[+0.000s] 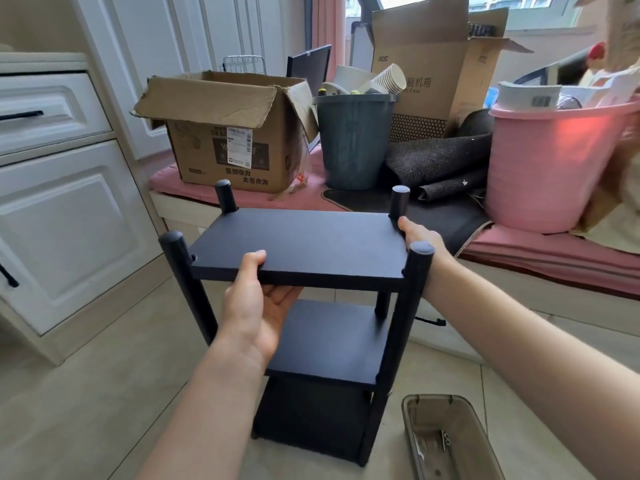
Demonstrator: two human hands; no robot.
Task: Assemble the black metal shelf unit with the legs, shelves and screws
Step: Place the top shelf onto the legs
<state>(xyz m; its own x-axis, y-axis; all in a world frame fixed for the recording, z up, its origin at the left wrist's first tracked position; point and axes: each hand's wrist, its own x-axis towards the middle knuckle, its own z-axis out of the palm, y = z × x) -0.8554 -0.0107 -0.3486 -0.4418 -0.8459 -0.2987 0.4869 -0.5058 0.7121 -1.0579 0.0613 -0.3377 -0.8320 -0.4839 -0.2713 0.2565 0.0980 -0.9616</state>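
Note:
A black shelf unit stands upright on the tiled floor, with several round legs and three shelves. Its top shelf (pixel 304 242) sits between the leg tops. My left hand (pixel 254 301) grips the top shelf's front edge, thumb on top and fingers underneath. My right hand (pixel 417 237) holds the shelf's right edge, behind the front right leg (pixel 412 292). The front left leg (pixel 187 282) leans outward from the shelf corner. The middle shelf (pixel 332 341) and bottom shelf (pixel 308 417) lie below. A clear plastic box (pixel 450 441) at the lower right holds screws.
White cabinets (pixel 59 188) stand at the left. Behind the unit a low platform with a pink cushion carries an open cardboard box (pixel 225 133), a grey bin (pixel 353 140) of paper cups, dark mats (pixel 440 164) and a pink tub (pixel 550 168). A black tool (pixel 429 321) lies on the floor.

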